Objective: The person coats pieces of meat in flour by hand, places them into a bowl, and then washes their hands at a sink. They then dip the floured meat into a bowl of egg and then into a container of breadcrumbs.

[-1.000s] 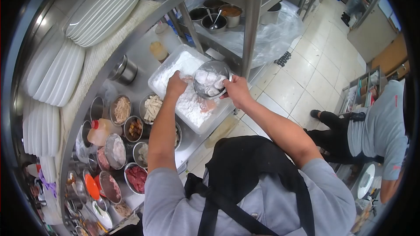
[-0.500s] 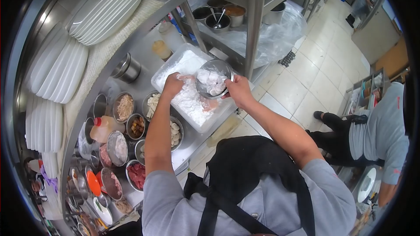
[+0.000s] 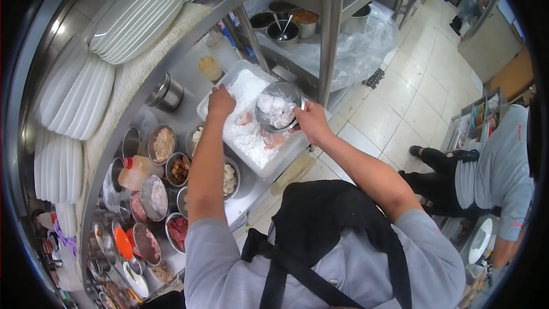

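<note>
My right hand grips the rim of a round metal bowl, fingers closed on its right side. White, flour-coated pieces lie in the bowl, which is over a clear plastic tub of white powder that looks like flour. At the tub's left side is my left hand, back upward and fingers curled down at the powder; what they hold, if anything, is hidden. Pinkish pieces, perhaps raw meat, lie partly coated in the powder.
Metal bowls of ingredients, including red meat and shredded food, crowd the counter at left. White plates are stacked on a shelf. A steel post rises beyond the tub. A co-worker stands at right.
My left hand has moved left and slightly up across the tub, away from a pinkish piece that now shows in the powder. The bowl in my right hand has barely moved.
</note>
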A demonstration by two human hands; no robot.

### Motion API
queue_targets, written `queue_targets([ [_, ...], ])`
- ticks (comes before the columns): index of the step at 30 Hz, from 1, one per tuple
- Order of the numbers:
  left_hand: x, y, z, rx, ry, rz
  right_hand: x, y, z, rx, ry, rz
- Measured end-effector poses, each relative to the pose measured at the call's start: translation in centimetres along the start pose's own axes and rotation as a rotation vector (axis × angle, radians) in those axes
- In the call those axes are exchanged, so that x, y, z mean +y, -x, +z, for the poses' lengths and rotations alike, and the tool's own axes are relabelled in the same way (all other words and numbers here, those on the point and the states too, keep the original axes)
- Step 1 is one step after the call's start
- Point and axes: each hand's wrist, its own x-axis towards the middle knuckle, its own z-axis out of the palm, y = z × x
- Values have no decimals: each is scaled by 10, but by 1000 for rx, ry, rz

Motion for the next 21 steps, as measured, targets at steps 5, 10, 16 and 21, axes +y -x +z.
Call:
queue_targets([
  [5,25,-29,29,-196,-3,-5,4,1,-4,-25,-70,22],
  [10,21,-29,40,-258,-231,149,8,4,-13,2,-113,41],
  [16,46,-12,53,-5,68,136,11,1,-16,-4,-88,52],
  [21,51,-4,38,-125,193,262,1,1,-14,24,-116,53],
])
